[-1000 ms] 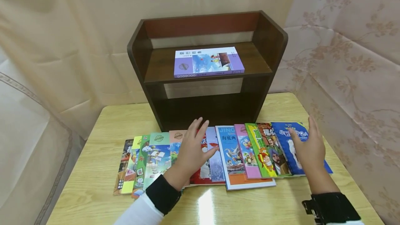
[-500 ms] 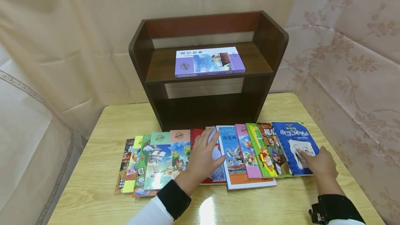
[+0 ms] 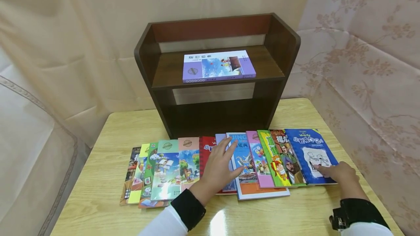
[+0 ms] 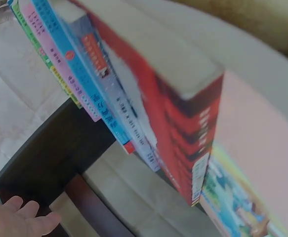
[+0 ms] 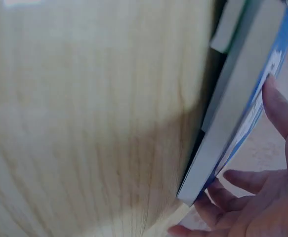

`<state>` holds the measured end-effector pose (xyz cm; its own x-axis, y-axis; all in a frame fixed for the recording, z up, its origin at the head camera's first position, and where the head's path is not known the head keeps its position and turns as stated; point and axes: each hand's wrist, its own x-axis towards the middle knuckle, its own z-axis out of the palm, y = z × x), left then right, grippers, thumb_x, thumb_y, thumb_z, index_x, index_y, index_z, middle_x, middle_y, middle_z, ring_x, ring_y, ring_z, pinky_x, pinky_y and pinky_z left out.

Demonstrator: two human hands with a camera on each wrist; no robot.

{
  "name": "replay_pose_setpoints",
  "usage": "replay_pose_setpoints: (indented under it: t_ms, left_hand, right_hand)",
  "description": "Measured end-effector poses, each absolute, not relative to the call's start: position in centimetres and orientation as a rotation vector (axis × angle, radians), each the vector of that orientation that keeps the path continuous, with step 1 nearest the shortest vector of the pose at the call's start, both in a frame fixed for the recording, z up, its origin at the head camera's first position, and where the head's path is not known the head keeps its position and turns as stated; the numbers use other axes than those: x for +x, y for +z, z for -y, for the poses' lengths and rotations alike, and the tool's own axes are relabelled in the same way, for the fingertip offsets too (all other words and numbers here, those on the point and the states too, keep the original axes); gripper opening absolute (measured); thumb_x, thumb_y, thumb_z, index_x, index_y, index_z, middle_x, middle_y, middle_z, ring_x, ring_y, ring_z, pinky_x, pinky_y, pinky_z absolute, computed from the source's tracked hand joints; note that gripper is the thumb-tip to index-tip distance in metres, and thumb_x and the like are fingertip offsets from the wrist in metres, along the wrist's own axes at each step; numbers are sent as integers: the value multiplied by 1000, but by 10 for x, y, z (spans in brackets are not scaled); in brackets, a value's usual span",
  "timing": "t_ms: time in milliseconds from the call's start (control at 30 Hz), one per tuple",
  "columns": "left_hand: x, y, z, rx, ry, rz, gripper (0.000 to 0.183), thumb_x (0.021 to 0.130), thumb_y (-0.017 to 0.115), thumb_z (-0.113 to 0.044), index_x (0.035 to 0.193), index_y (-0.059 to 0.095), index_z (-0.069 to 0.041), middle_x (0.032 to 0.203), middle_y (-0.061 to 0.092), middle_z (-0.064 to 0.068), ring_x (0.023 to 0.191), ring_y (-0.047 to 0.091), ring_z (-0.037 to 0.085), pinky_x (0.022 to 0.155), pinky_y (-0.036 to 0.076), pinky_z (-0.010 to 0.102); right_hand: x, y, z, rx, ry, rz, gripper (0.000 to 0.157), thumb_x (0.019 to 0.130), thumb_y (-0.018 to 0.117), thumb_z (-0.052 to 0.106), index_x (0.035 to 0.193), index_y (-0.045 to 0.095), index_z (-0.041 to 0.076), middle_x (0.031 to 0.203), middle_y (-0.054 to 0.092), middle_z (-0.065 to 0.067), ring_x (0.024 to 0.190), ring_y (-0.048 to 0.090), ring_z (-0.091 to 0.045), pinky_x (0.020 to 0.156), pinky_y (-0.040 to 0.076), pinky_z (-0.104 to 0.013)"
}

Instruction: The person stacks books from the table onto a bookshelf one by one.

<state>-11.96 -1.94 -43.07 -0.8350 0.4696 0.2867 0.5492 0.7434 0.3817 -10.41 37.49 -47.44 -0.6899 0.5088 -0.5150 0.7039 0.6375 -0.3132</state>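
At the right end of a row of overlapping books lies a blue book [image 3: 310, 156] with a white drawing on its cover. My right hand [image 3: 341, 177] grips its lower right side; in the right wrist view the thumb [image 5: 279, 106] rests on the cover and the fingers are at the edge. My left hand [image 3: 218, 166] is spread over the middle of the row, holding nothing. It overlaps a red book [image 3: 206, 148] and a blue-and-orange book [image 3: 246, 170] in the head view. Fingers of the left hand [image 4: 20, 217] also show in the left wrist view.
Behind the row stands a dark brown two-tier bookshelf [image 3: 210, 114]. A purple book [image 3: 219, 66] lies flat on its upper shelf. Several more books, among them a light green one [image 3: 167, 170], extend left along the wooden table [image 3: 98, 177]. Curtains hang behind and to the right.
My right hand has come down from over the blue book to its lower right side, thumb onto the cover. The left hand has shifted a little right and down. The books stay put.
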Motion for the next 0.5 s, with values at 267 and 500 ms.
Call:
replay_pose_setpoints:
  t_ms: [267, 500]
  left_hand:
    - [-119, -436, 17, -847, -676, 2791, 81, 82, 76, -42, 148, 38, -15, 151, 36, 7, 139, 34, 25, 108, 38, 47]
    - [-116, -437, 14, -856, -674, 2817, 80, 83, 74, -43, 148, 37, -17, 152, 35, 6, 139, 32, 24, 109, 36, 48]
  right_hand:
    - [-113, -475, -385, 1011, -710, -2407, 102, 87, 61, 52, 130, 21, -32, 128, 31, -45, 121, 36, -54, 107, 35, -56]
    - [-115, -472, -384, 1052, -682, -2390, 106, 86, 61, 55, 133, 20, -30, 131, 30, -45, 122, 37, -53, 106, 37, -54]
